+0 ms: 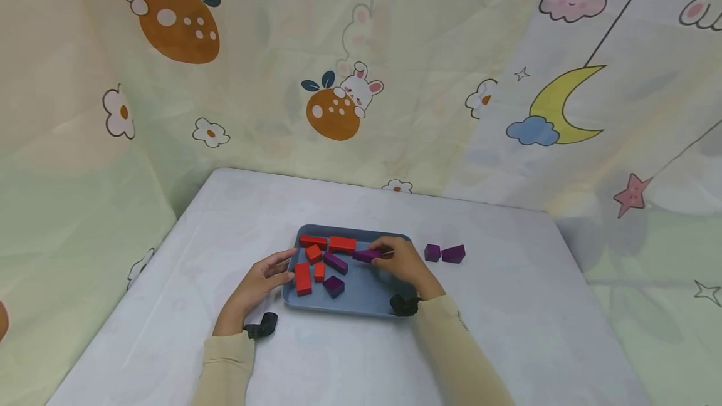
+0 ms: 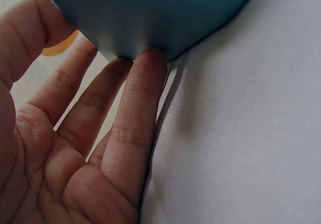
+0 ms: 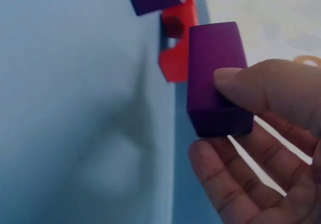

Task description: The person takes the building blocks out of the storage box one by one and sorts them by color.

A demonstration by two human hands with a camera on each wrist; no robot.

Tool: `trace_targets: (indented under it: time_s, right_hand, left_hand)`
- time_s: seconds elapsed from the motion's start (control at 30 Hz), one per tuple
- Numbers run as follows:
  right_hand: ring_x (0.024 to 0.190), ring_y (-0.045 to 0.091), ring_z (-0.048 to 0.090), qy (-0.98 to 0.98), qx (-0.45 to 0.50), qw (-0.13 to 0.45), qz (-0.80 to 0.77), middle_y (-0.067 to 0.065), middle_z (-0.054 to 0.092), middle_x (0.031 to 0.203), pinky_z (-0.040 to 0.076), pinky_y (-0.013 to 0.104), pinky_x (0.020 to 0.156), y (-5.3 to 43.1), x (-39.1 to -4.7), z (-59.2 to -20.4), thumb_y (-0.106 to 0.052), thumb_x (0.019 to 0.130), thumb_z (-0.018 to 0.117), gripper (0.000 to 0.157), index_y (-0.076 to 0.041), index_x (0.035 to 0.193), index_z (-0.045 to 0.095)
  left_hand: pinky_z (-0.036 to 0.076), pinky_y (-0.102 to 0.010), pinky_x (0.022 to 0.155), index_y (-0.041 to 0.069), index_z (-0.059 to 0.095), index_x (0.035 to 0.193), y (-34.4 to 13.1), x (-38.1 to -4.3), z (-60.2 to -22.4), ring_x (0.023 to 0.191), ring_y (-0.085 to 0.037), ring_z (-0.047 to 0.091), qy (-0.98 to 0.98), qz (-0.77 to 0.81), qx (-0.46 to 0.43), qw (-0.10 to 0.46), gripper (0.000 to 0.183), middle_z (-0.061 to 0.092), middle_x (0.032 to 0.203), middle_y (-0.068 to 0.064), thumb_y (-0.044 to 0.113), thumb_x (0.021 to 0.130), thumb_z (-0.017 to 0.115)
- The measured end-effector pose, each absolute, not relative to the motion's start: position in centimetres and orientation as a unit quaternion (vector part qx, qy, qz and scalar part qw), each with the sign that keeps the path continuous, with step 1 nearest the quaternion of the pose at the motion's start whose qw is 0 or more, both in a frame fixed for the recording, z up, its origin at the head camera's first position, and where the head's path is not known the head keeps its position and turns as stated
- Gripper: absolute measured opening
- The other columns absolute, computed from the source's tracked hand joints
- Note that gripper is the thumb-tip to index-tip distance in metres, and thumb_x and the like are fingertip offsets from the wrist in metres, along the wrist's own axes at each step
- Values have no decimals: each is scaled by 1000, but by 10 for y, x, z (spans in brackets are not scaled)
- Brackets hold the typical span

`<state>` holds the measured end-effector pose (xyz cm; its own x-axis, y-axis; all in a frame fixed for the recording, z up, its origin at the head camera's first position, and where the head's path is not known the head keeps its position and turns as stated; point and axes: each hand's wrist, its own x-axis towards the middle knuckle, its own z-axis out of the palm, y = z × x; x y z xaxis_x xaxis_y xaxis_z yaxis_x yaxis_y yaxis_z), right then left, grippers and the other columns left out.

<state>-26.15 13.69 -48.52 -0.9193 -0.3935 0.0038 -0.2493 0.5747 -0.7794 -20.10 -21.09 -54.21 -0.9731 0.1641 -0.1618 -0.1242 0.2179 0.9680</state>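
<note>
My right hand (image 1: pixel 402 262) pinches a purple block (image 3: pixel 215 68) between thumb and fingers, over the right half of the blue-grey tray (image 1: pixel 372 296). My left hand (image 1: pixel 262 279) rests its fingertips against the tray's left side, fingers fairly straight, as the left wrist view shows at the tray wall (image 2: pixel 150 18). Inside the tray lie several red blocks, among them a long one (image 1: pixel 303 279) near the left edge and another (image 1: pixel 342 244) at the back. A purple bar (image 1: pixel 335 262) and a purple block (image 1: pixel 334 286) lie near the tray's middle.
On the white table (image 1: pixel 507 331), right of the tray, sit a small purple cube (image 1: pixel 432 252) and a slanted purple block (image 1: pixel 454 254). A printed cloth (image 1: pixel 259 80) hangs behind the table. Black cameras are strapped to both wrists.
</note>
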Motion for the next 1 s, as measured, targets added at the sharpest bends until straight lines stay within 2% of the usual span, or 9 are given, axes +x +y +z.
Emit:
trace_targets:
  time_s: [0.23, 0.37, 0.57, 0.73, 0.83, 1.0]
  right_hand:
    - [109, 34, 74, 877, -184, 14, -443, 16, 76, 117, 62, 47, 98, 172, -253, -482, 7, 93, 79, 26, -1, 117, 75]
    - [105, 38, 76, 878, -177, -18, -445, 20, 75, 115, 64, 44, 92, 196, -251, -482, 11, 92, 79, 26, 2, 116, 74]
    - [100, 41, 78, 889, -153, -46, -428, 25, 74, 113, 65, 41, 87, 230, -248, -475, 12, 91, 78, 27, 6, 117, 73]
    - [104, 43, 76, 898, -130, -56, -416, 28, 73, 119, 64, 33, 87, 257, -246, -467, 11, 93, 77, 28, 8, 120, 72]
    - [112, 45, 73, 906, -119, -66, -402, 28, 72, 123, 63, 37, 92, 272, -245, -462, 11, 94, 76, 29, 8, 123, 72]
    - [120, 48, 68, 922, -97, -81, -367, 30, 71, 125, 58, 52, 99, 295, -246, -454, 10, 96, 75, 29, 9, 125, 70]
  left_hand:
    - [38, -66, 121, 11, 50, 162, -209, -202, -543, 153, -48, 43, 772, 624, 7, 119, 67, 44, 167, -23, 23, 102, 78]
    - [37, -65, 121, 11, 50, 163, -209, -202, -542, 153, -48, 43, 772, 624, 5, 119, 68, 43, 168, -22, 23, 102, 78]
    - [37, -65, 122, 12, 50, 163, -208, -200, -540, 153, -47, 42, 777, 618, -3, 118, 68, 43, 169, -20, 25, 102, 78]
    - [36, -65, 122, 11, 50, 163, -208, -199, -541, 153, -48, 42, 779, 616, 1, 119, 68, 43, 169, -21, 24, 102, 78]
    - [36, -66, 122, 11, 50, 163, -208, -198, -541, 153, -48, 42, 780, 614, 5, 118, 69, 43, 168, -22, 25, 102, 78]
    - [36, -66, 122, 11, 50, 163, -208, -198, -540, 153, -49, 41, 782, 612, 4, 115, 69, 43, 168, -23, 26, 102, 78]
